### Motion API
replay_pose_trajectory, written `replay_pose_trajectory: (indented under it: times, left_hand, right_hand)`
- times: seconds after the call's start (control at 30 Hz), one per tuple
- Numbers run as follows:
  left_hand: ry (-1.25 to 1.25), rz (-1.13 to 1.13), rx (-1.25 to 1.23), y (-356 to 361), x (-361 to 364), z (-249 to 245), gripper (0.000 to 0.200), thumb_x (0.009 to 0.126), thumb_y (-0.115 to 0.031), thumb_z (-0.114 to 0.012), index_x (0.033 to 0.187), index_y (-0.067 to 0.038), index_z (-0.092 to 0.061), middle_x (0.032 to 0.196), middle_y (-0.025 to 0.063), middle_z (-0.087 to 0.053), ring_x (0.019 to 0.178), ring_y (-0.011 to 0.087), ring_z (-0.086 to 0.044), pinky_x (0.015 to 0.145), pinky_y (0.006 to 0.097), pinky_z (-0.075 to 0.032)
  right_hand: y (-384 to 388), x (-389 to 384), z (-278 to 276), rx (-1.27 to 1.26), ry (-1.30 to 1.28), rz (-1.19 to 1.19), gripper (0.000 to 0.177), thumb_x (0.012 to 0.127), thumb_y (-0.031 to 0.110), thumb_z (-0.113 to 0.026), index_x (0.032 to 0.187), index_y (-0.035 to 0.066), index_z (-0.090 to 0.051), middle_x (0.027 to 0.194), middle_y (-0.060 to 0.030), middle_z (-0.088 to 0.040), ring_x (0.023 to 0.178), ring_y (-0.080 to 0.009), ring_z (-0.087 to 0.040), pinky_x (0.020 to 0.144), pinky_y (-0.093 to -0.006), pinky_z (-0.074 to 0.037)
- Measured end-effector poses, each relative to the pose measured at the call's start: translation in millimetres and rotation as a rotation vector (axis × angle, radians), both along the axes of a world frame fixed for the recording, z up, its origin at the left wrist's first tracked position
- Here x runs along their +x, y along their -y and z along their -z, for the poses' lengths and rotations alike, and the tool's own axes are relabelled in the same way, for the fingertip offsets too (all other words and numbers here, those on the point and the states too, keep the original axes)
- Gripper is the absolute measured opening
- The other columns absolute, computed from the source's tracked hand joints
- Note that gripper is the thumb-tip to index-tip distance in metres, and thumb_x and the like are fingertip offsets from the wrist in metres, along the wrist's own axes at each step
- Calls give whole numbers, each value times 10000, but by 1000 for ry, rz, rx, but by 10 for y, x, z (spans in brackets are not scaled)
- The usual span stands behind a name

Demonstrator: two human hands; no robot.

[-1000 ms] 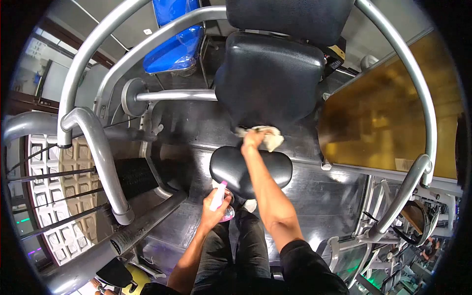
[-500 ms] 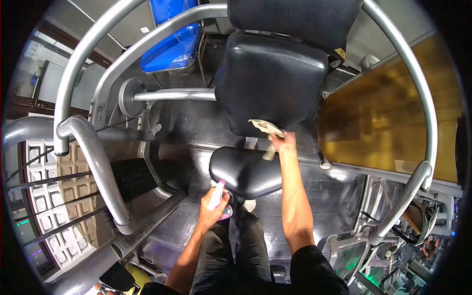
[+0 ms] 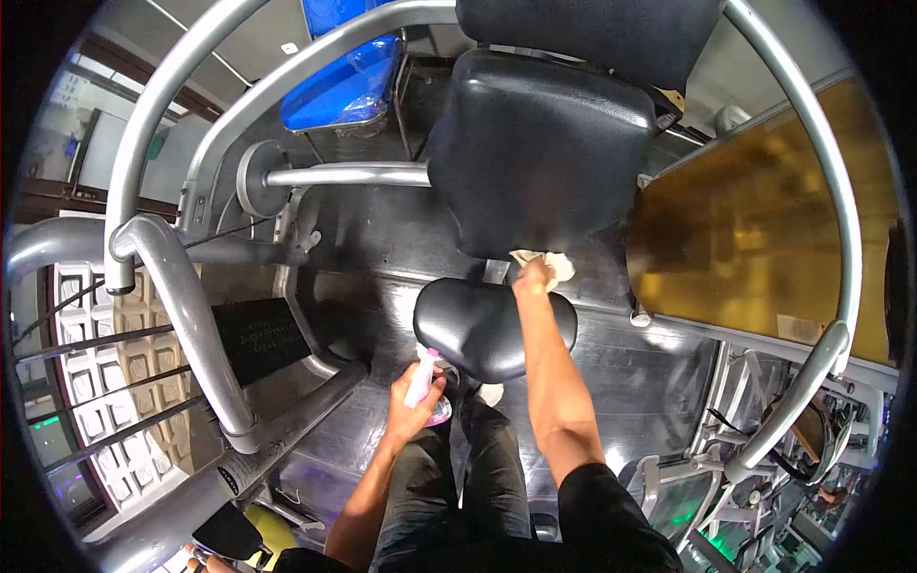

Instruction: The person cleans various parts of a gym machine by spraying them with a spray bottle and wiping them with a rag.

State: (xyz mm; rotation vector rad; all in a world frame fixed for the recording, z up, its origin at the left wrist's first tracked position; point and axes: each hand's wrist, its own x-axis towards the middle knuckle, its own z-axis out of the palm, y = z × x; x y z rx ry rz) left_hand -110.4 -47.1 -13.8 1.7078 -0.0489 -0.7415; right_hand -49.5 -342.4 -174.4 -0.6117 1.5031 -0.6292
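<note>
A spray bottle with a white and pink head [image 3: 420,382] is gripped in my left hand [image 3: 409,413], low in front of my legs. My right hand [image 3: 535,277] is closed on a pale cloth [image 3: 556,265], right at the lower edge of the large black padded backrest [image 3: 540,153]. Below that hand sits a smaller black seat pad [image 3: 473,329]; my right forearm passes over its right part. The cloth bunches out around my fingers.
Thick grey metal tubes [image 3: 191,325] frame the machine on the left, and another curved tube [image 3: 831,181] on the right. A blue chair [image 3: 349,86] stands at the back left. A brownish-yellow panel [image 3: 755,220] is on the right.
My right hand has moved slightly left and down with the cloth, which now bunches to the hand's right instead of hanging left. My left hand stays with the spray bottle.
</note>
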Motion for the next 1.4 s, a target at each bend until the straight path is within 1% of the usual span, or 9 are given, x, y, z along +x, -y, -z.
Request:
replay_pose_trajectory:
  times: [0.07,0.27,0.47,0.6,0.73,0.87,1.0,1.2,1.4]
  left_hand:
    - [27,1,9,30,-4,-27,114,850,-55,-662,954,-51,-617,652,-37,-527,573,25,-459,526,216,-413]
    - [27,6,10,-6,-99,-17,112,849,-44,-647,956,-38,-615,733,-9,-582,634,46,-512,581,241,-454]
    - [12,-23,31,-87,-215,43,124,852,-52,-648,966,-30,-605,749,-5,-589,646,50,-531,581,244,-462]
    - [-25,-63,-9,-51,-302,-4,127,852,-87,-669,953,-37,-610,725,-9,-578,605,36,-508,552,231,-446]
    - [9,0,51,-31,-389,29,115,851,-97,-670,939,-44,-618,700,-10,-577,588,40,-499,549,231,-440]
    - [43,58,111,-16,-548,288,124,836,-99,-673,938,-50,-622,704,23,-613,587,65,-527,552,250,-454]
    - [-61,147,125,10,-704,578,165,833,-121,-661,970,-40,-617,762,53,-651,639,116,-619,556,279,-494]
    - [-132,278,327,36,-817,1023,191,830,-188,-648,986,-80,-626,775,85,-662,659,153,-645,618,316,-519]
    - [-106,396,407,14,-752,1384,264,827,-341,-603,992,-138,-637,884,165,-677,889,358,-648,792,430,-496]
  right_hand:
    - [-54,24,620,315,106,-101,256,904,31,-462,1142,124,-475,1109,-35,-513,820,-168,-598,537,-320,-528]
    - [-753,410,397,741,588,-174,172,998,142,-384,1109,130,-514,1053,-47,-583,881,-222,-607,886,-452,-551]
    - [-574,413,180,852,655,-225,218,1016,153,-332,1106,55,-504,1049,-97,-577,973,-284,-610,835,-449,-588]
    - [-84,-416,532,516,798,-226,171,955,120,-446,1035,67,-588,932,-96,-627,880,-247,-651,726,-318,-596]
    - [710,-1495,703,24,477,-341,287,877,62,-453,1118,72,-608,997,-77,-640,846,-210,-645,681,-318,-558]
    - [792,-2099,-77,-146,92,-389,404,824,150,-420,1196,72,-557,1074,-57,-629,896,-167,-635,638,-273,-546]
    - [520,-2728,-151,145,384,-219,403,891,302,-425,1221,99,-536,1099,-45,-637,961,-229,-630,848,-365,-518]
    - [-358,-3935,460,181,437,-338,331,940,349,-478,1138,108,-591,1059,-44,-649,938,-205,-637,809,-358,-534]
    - [-1088,-3837,-139,496,508,-100,342,939,326,-427,1132,95,-591,1053,-88,-649,947,-266,-638,839,-428,-541]
